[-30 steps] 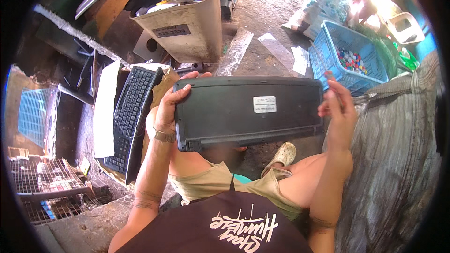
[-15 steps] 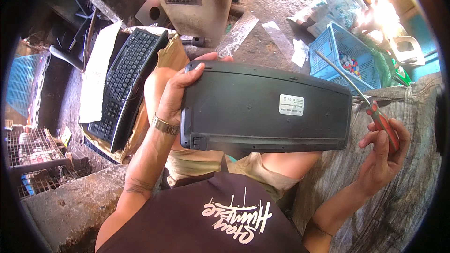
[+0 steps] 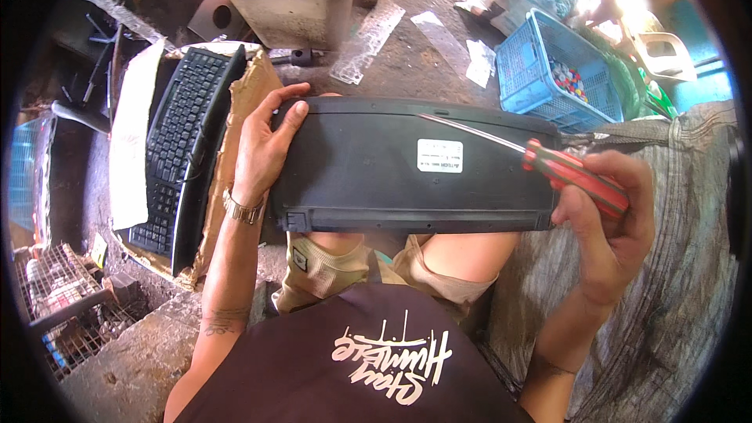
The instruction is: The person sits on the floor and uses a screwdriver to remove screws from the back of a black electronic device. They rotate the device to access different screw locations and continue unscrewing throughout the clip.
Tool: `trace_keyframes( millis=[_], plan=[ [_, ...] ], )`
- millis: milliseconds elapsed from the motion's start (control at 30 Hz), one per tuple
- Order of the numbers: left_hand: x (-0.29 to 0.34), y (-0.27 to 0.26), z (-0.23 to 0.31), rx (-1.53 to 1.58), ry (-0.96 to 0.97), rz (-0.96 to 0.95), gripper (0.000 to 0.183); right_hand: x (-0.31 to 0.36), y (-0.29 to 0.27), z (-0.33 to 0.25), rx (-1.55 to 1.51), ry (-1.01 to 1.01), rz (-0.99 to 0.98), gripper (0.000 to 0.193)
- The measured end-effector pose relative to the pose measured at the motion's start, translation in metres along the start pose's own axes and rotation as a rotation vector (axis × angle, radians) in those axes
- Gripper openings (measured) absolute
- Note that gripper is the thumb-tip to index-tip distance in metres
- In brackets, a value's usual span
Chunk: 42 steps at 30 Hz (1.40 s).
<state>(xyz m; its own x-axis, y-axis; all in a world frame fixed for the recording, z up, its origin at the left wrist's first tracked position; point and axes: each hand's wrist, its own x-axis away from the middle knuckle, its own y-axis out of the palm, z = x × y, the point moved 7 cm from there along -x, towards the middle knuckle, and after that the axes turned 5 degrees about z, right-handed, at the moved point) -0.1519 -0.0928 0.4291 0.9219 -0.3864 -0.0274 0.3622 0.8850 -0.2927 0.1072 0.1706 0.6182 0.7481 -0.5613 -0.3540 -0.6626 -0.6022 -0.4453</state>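
Note:
A black keyboard [image 3: 352,164] lies face down across my thighs, its underside and a white label facing up. My left hand [image 3: 266,137] grips its left end, thumb on top and fingers over the far edge. In my right hand [image 3: 611,227] is a screwdriver [image 3: 576,176] with a red and dark handle. Its metal shaft slants over the keyboard's underside, the tip near the far edge around the middle. I cannot tell whether the tip touches the plastic.
At my left, more black keyboards [image 3: 184,125] sit in an open cardboard box [image 3: 223,180]. A beige bin [image 3: 290,8] stands ahead. To the far right is a blue plastic crate [image 3: 525,86] with small colourful pieces inside. A large grey woven sack [image 3: 627,329] lies at my right.
My right hand has brought the screwdriver leftward, from beside the keyboard to over its underside. The keyboard sits slightly further left in view, still held by my left hand.

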Motion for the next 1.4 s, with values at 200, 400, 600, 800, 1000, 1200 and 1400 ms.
trace_keyframes(
  millis=[200,400,600,800,1000,1200,1400],
  plan=[
    [-0.005,-0.003,-0.016,0.138,0.119,0.043,0.044,-0.018,0.053,-0.039,0.26,-0.306,-0.181,0.029],
    [0.002,0.003,-0.023,0.248,0.003,-0.012,0.041,-0.014,0.104,-0.069,0.307,-0.488,-0.417,0.025],
    [0.006,0.001,-0.027,0.3,-0.002,-0.001,0.04,-0.009,0.12,-0.078,0.349,-0.51,-0.478,0.025],
    [0.006,-0.001,-0.031,0.26,0.0,0.014,0.042,-0.004,0.125,-0.083,0.367,-0.511,-0.472,0.026],
    [0.01,-0.002,-0.03,0.226,0.007,0.02,0.04,-0.004,0.128,-0.082,0.399,-0.492,-0.48,0.025],
    [0.017,-0.025,0.015,-0.155,0.421,0.262,0.038,-0.005,0.131,-0.091,0.589,-0.478,-0.55,0.025],
    [0.023,-0.042,0.034,-0.145,0.502,0.282,0.029,-0.001,0.14,-0.102,0.806,-0.413,-0.694,0.021]
  ],
)
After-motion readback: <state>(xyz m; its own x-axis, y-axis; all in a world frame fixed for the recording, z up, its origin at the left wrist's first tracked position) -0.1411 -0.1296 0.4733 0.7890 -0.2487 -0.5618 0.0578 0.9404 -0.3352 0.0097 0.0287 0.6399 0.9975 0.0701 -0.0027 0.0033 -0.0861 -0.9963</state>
